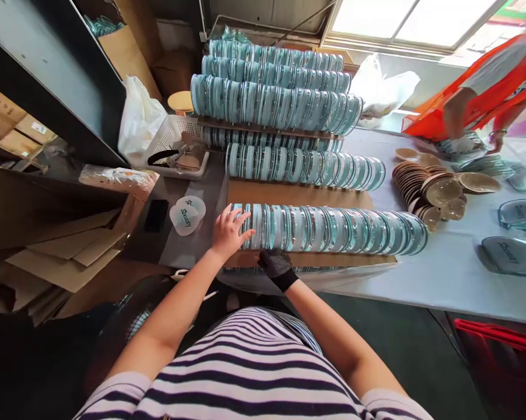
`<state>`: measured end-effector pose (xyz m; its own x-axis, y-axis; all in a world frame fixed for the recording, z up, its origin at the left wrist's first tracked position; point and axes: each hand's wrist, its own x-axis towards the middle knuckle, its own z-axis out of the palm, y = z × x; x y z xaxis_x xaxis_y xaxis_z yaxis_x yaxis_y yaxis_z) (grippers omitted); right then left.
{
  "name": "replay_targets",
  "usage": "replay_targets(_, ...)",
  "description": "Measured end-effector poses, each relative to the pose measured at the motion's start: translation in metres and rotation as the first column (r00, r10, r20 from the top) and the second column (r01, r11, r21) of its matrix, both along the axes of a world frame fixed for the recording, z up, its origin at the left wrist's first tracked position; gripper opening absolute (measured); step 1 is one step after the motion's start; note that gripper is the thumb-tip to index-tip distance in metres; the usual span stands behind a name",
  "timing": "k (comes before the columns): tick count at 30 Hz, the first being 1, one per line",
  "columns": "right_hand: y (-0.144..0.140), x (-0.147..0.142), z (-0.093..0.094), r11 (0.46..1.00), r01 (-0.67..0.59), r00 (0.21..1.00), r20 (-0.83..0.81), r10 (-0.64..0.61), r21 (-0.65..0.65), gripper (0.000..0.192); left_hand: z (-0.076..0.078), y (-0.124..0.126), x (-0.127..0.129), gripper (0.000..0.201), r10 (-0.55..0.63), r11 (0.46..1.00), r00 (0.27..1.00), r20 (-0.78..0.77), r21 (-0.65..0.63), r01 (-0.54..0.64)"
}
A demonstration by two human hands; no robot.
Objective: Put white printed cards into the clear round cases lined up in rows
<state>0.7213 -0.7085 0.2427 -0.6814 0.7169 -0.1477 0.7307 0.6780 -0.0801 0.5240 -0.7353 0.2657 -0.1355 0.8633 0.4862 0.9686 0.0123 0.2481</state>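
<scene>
A long row of clear round lidded cases (333, 228) lies on edge on a brown cardboard sheet (298, 193) at the table's near side. My bare left hand (228, 231) rests flat against the left end of this row, fingers spread. My right hand (275, 265), in a black glove, presses the near side of the row at the cardboard's front edge. Neither hand holds anything. More rows of the same cases (275, 104) are stacked in layers behind, separated by cardboard.
A single case marked "Beauty" (186, 214) and a black phone (157, 214) lie to the left. A white basket (175, 147) and plastic bag (137, 119) stand behind. Tan discs (438, 188) pile at right, where a person in orange (486, 87) works. Cardboard boxes (62, 245) fill the left.
</scene>
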Motion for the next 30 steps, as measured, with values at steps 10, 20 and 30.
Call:
replay_targets(10, 0.146, -0.025, 0.143, 0.996, -0.084, 0.972, 0.216, 0.089, -0.029, 0.035, 0.009, 0.015, 0.056, 0.068, -0.163, 0.981, 0.973, -0.166, -0.134, 0.142)
replay_targets(20, 0.122, -0.035, 0.134, 0.941, -0.307, 0.940, 0.202, 0.276, 0.141, 0.031, 0.003, 0.012, 0.053, 0.056, -0.158, 0.981, 0.978, -0.134, -0.138, 0.140)
replay_targets(30, 0.030, 0.036, 0.002, 0.991, -0.127, 0.990, 0.061, 0.124, 0.050, 0.040, 0.008, 0.012, 0.059, 0.057, -0.147, 0.983, 0.982, -0.121, -0.125, 0.132)
